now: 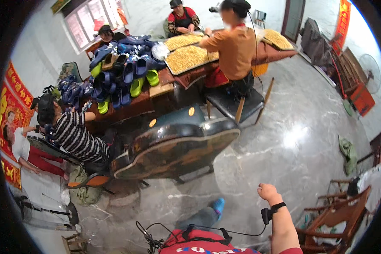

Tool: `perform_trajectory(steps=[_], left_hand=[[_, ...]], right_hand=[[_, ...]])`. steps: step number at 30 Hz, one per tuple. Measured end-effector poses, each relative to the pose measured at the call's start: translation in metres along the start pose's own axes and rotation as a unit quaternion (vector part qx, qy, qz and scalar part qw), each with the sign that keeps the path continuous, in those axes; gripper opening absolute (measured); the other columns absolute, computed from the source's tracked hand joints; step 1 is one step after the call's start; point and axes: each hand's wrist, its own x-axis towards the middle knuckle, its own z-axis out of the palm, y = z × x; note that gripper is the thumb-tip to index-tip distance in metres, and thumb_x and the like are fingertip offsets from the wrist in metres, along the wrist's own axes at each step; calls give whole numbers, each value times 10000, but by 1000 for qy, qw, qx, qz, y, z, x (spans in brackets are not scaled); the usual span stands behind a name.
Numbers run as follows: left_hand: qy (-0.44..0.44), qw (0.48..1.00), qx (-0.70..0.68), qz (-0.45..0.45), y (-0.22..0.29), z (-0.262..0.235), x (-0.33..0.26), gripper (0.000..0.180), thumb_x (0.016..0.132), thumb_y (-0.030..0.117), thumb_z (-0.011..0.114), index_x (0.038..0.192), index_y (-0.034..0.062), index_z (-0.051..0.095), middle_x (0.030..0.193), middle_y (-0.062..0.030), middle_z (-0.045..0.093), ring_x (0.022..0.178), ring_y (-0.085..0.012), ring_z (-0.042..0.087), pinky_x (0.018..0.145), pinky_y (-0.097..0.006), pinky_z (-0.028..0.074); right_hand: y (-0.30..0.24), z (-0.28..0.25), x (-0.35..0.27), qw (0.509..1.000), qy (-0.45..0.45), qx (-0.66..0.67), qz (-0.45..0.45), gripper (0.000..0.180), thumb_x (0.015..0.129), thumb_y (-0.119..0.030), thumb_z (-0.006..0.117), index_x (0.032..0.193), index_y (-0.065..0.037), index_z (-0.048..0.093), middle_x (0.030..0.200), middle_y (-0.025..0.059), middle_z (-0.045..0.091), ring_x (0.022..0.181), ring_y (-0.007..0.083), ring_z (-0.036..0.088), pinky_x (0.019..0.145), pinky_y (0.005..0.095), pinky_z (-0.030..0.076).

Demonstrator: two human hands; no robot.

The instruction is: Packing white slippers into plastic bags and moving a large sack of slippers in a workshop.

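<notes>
My right hand [269, 192] is held out over the grey floor [245, 169], its fingers curled in a loose fist. Nothing shows in it. A black band with a small device [271, 212] is strapped round that wrist, and a cable runs from it toward my waist. My left hand is out of view. Below me one foot in a blue sock or shoe [218, 206] is on the floor. Nearest ahead stands a black-topped, wavy-edged piece of furniture [178, 154], apart from my hand.
A long table holds piled clogs [131, 70] and trays of yellow pieces [190, 59]. A person in orange [237, 48] stands by a black chair [237, 103]; a person in stripes [82, 135] sits left. Others are behind. Wooden chairs [338, 220] are at right, a fan [368, 70] beyond.
</notes>
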Motion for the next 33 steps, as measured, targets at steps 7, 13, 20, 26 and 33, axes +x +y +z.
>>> perform_trajectory(steps=[7,13,20,26,33], left_hand=[[-38,996,-54,-51,77,41,-50,329,887,261,464,1127,68,579,1124,-203,578,1031,-340,563,801,-439,484],[-61,996,-51,-37,135,52,-132,299,890,211,444,1073,63,628,1100,-194,603,1000,-338,594,808,-433,493],[83,977,-153,-120,248,61,-207,246,846,139,477,941,21,670,974,-205,642,942,-340,619,779,-446,499],[184,933,-277,-136,347,71,-268,254,812,167,493,820,-29,655,878,-235,636,869,-379,609,765,-469,482],[245,820,-490,-166,478,34,-338,298,788,200,474,749,-55,623,780,-263,607,776,-427,588,724,-471,454]], right_hand=[[67,-68,61,999,37,10,-28,292,802,-264,507,991,-89,644,967,188,640,934,355,598,806,450,484],[251,-14,100,964,-196,-166,-64,403,798,-357,430,905,-59,679,984,196,635,965,355,592,850,423,475],[283,-43,190,978,-175,-109,7,327,769,-316,507,891,-75,691,937,140,669,955,290,620,860,395,472],[245,-164,335,976,-138,-114,-121,345,778,-299,503,994,-76,654,969,202,639,949,370,594,857,427,471],[217,-263,431,951,-78,-202,-223,323,798,-284,522,1002,-62,640,985,199,636,950,363,598,848,433,476]])
